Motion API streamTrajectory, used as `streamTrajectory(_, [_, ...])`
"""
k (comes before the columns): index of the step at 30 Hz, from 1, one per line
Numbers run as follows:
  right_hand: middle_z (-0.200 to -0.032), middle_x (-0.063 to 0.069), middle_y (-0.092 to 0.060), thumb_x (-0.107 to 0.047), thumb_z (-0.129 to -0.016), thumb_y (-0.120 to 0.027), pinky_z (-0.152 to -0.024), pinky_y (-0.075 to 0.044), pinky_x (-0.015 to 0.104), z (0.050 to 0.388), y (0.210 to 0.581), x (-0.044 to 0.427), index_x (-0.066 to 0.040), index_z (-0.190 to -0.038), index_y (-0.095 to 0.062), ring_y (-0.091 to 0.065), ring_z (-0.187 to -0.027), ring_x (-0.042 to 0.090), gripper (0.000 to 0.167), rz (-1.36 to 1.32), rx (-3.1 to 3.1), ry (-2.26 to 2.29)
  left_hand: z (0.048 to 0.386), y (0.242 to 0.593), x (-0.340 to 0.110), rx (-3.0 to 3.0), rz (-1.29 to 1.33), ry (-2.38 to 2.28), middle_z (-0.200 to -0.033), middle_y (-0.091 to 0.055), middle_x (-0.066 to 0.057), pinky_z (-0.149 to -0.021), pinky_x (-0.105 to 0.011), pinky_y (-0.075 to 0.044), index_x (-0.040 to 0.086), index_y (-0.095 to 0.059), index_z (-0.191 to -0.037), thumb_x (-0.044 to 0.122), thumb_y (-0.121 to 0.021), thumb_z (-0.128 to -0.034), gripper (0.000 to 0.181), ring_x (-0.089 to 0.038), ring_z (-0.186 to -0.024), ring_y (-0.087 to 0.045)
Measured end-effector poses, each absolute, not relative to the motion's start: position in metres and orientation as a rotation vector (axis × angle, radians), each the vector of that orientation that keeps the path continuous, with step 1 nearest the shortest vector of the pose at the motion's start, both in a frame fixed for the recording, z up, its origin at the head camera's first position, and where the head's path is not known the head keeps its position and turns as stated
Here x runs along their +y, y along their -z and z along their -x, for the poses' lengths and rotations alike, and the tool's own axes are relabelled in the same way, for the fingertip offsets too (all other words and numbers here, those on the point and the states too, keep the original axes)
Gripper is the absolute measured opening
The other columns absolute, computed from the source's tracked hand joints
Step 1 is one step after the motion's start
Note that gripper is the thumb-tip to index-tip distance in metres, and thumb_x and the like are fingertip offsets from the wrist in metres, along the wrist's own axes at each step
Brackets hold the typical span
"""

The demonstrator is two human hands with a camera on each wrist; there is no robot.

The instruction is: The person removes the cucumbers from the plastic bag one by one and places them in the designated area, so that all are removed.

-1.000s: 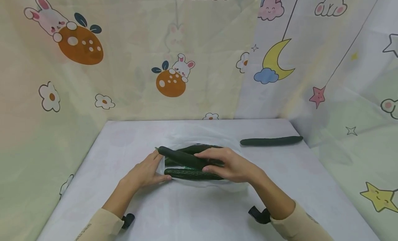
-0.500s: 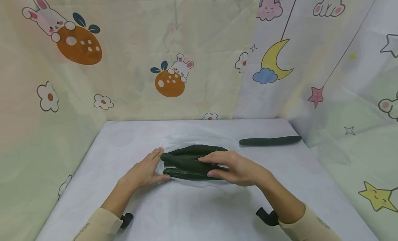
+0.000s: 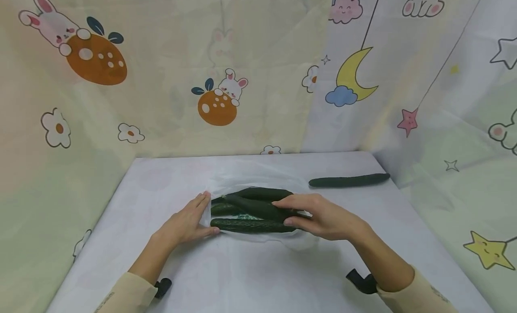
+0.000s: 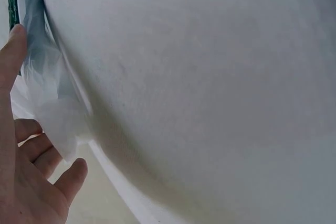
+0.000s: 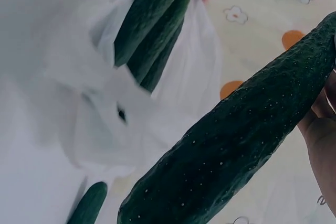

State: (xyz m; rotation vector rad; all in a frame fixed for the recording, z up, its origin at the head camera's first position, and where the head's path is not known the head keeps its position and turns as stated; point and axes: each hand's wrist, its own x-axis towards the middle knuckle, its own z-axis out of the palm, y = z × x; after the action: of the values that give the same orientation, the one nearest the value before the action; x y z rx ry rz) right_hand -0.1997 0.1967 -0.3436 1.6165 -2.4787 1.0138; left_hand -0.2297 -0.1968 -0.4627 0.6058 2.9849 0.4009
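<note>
My right hand point(image 3: 321, 215) grips a dark green cucumber point(image 3: 254, 206) by its right end, with the thumb and fingers on either side. This cucumber slants across several others in a translucent white plastic bag point(image 3: 226, 178). Among those are a front cucumber point(image 3: 250, 225) and a back cucumber point(image 3: 266, 193). At the bag's left edge, my left hand point(image 3: 181, 226) holds the plastic, thumb towards the front and fingers towards the back. The left wrist view shows crumpled film point(image 4: 58, 124) against its fingers. In the right wrist view, the gripped cucumber point(image 5: 226, 129) fills the foreground.
A single cucumber point(image 3: 349, 180) lies at the back right of the white-covered table point(image 3: 258, 277), outside the bag. Printed cloth point(image 3: 161, 93) hangs behind the table and along its sides. A black strap end point(image 3: 361, 281) hangs from the right wrist.
My right hand has shifted to the right, drawing the gripped cucumber with it. The cucumber's left tip has left the left fingers and dropped lower. My left hand stays at the bag's edge.
</note>
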Motion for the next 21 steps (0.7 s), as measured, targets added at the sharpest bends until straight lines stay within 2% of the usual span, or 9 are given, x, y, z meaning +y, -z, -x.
streamTrajectory(7, [-0.135, 0.002, -0.067, -0.011, -0.097, -0.071, -0.098, -0.055, 0.034, 0.204, 0.351, 0.215, -0.01, -0.14, -0.062, -0.066, -0.121, 0.019, 0.043, -1.524, -2.521, -0.978, 0.229, 0.463, -0.198, 2.994, -0.601, -0.409, -0.169, -0.023, -0.016, -0.108, -0.063, -0.042, 0.001, -0.023, -0.162, 0.068, -0.071, -0.0852, 0.112, -0.038, -0.154, -0.026])
streamTrajectory(13, [-0.133, 0.002, -0.068, -0.008, -0.095, -0.073, -0.094, -0.057, 0.034, 0.208, 0.359, 0.231, -0.009, -0.138, -0.063, -0.067, -0.118, 0.018, 0.044, -1.457, -2.525, -0.958, 0.23, 0.461, -0.197, 2.992, -0.587, -0.413, -0.169, -0.023, -0.017, -0.107, -0.065, -0.042, 0.001, -0.023, -0.162, 0.066, -0.072, -0.0854, 0.112, -0.038, -0.154, -0.026])
streamTrajectory(21, [-0.131, 0.003, -0.07, -0.003, -0.09, -0.077, -0.103, -0.048, 0.021, 0.209, 0.364, 0.246, -0.009, -0.136, -0.066, -0.068, -0.118, 0.021, 0.047, -1.434, -2.452, -0.86, 0.232, 0.464, -0.198, 2.976, -0.585, -0.428, -0.169, -0.022, -0.017, -0.106, -0.066, -0.042, 0.001, -0.022, -0.162, 0.068, -0.071, -0.0849, 0.113, -0.038, -0.154, -0.026])
